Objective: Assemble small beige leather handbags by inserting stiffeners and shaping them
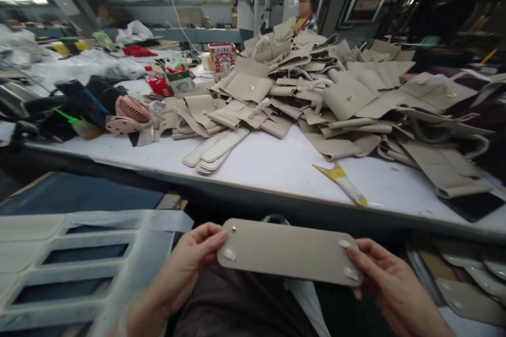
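Note:
Between my two hands, a long beige leather panel [288, 253] with rounded corners is held level above my lap. My left hand [190, 258] pinches its left end, thumb on top, close to a bare metal stud in the upper corner. Its right end is gripped by my right hand [379, 268], the thumb beside a small whitish cover. Similar whitish bits sit at the other corners. On the table ahead lies a small stack of pale strips [215, 150] with rounded ends. To their right is a yellow fork-ended tool [342, 181] with a wrapped handle.
A large heap of beige leather bag pieces [292, 89] covers the white table [272, 163]. A pink fan [132, 110], a red can [157, 81] and a phone [472, 204] lie around it. Slotted panels [130, 237] are at lower left; more pieces [470, 295] at lower right. Two people are beyond.

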The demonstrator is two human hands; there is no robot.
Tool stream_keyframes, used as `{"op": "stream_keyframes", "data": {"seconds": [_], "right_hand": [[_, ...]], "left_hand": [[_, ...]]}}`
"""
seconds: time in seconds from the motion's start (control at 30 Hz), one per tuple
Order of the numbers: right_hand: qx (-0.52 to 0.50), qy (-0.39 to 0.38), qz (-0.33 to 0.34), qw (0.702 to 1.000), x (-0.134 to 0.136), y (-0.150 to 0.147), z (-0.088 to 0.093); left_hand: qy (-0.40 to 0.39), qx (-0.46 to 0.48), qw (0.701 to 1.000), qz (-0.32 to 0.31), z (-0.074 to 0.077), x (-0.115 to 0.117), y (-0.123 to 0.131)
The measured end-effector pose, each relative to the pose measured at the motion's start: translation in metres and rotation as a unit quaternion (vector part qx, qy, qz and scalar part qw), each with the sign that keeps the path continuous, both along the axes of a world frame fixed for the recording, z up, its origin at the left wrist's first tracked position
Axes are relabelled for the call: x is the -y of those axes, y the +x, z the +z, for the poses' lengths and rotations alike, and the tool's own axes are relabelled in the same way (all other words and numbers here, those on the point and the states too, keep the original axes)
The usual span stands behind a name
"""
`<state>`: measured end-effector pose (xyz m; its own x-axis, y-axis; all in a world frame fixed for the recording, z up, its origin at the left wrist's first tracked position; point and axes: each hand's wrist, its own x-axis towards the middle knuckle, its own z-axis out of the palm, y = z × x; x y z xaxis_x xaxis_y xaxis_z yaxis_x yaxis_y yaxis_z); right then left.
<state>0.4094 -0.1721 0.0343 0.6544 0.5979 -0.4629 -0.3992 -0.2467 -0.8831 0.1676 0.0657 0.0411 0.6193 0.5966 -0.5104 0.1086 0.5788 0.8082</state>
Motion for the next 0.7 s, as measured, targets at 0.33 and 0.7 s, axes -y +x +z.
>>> {"op": "stream_keyframes", "data": {"seconds": [0.33,0.7], "right_hand": [[0.047,-0.110,-0.115,0.986,0.014,0.002,-0.044],[0.023,-0.117,-0.131,0.984,0.000,0.015,-0.058]], "left_hand": [[0.206,-0.158,0.965,-0.033,-0.037,0.017,0.015],[0.157,-0.175,0.971,-0.045,-0.052,0.003,0.024]]}}
